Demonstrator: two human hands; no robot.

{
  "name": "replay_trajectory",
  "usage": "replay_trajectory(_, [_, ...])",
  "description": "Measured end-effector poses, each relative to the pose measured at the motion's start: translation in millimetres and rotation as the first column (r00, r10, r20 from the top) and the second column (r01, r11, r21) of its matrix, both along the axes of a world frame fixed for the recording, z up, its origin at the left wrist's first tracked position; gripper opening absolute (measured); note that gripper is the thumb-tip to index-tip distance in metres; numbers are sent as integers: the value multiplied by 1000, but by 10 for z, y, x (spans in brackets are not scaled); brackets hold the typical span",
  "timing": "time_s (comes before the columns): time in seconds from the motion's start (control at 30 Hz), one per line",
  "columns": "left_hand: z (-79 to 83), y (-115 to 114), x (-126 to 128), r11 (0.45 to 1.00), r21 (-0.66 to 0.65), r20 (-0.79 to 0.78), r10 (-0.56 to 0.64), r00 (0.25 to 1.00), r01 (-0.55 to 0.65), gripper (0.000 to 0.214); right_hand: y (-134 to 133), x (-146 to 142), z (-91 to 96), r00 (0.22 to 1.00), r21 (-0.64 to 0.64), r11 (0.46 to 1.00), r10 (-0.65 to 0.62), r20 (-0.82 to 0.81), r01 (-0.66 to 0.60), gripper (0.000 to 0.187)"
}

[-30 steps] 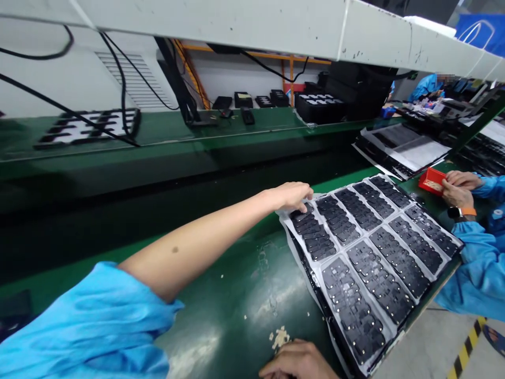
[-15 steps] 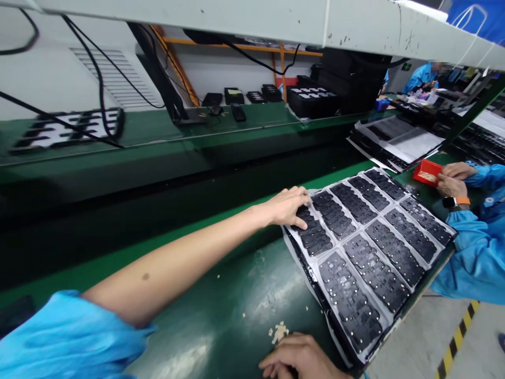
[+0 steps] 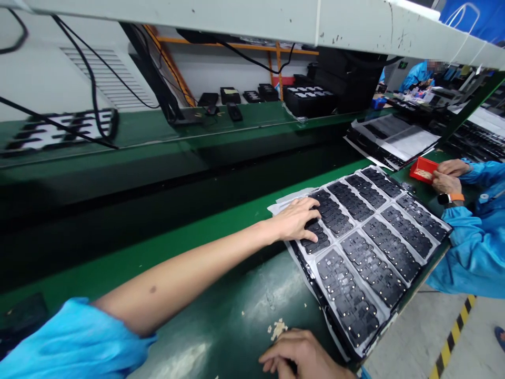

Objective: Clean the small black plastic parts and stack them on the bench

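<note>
A large tray (image 3: 357,223) of black parts in pale compartments lies on the green workbench. Small bright spots dot the parts. My left hand (image 3: 298,218) reaches over the tray's left corner, fingers apart and bent over a block of black parts (image 3: 317,239); whether the fingertips touch them I cannot tell. Below the tray's left side, my right hand (image 3: 302,355) rests low on the bench, its fingers curled together. Anything between those fingers is hidden. Just above it lies a small heap of beige pieces (image 3: 279,329).
To the right, a co-worker's hands (image 3: 450,176) hold a red box (image 3: 424,169) with beige pieces. Stacked sheets and trays (image 3: 398,138) lie behind the big tray. A grey beam (image 3: 252,21) crosses overhead. Black cables (image 3: 92,79) hang at left.
My left hand has shifted slightly right and down over the tray's corner, and more white sheet shows behind it. My right hand stays nearly in place. The view has moved a little.
</note>
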State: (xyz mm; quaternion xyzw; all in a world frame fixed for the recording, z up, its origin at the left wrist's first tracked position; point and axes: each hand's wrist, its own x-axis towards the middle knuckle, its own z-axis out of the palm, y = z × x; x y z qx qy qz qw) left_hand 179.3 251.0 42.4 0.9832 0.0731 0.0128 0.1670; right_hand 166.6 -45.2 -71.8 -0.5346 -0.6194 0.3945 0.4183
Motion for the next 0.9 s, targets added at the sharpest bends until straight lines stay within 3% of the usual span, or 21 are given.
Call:
replay_trajectory(0.17, [-48,-50,4,999,-8,17,33,999,-33,51,-2,-4,152,998,17,998,-60,-11,60,42])
replay_trajectory(0.3, [82,-94,-122,998,-30,63,58,996,-57,53,70,11,293,999,53,998,-30,-12,30,41])
replay_trajectory(0.4, [261,-69,-447,990,-42,138,140,980,-135,48,85,37,343,1000,66,998,-8,-16,9,37])
replay_trajectory(0.5, [463,61,-1057,935,-104,198,355,914,-340,42,51,107,307,998,85,996,3,-57,1,33])
replay_trajectory(0.57, [591,162,-1631,839,-145,201,543,815,-524,36,39,178,227,996,118,993,23,-84,-13,30])
replay_trajectory(0.67, [753,184,-2667,615,-139,177,787,592,-776,26,57,248,75,995,182,983,42,-93,-25,28])
replay_trajectory(0.8, [832,-148,-3995,257,-100,132,961,243,-961,21,56,137,-26,986,156,985,-49,-157,74,26])
replay_trajectory(0.9, [730,-491,-4683,73,-60,55,996,70,-996,14,33,-76,-18,975,127,984,-100,-200,128,30])
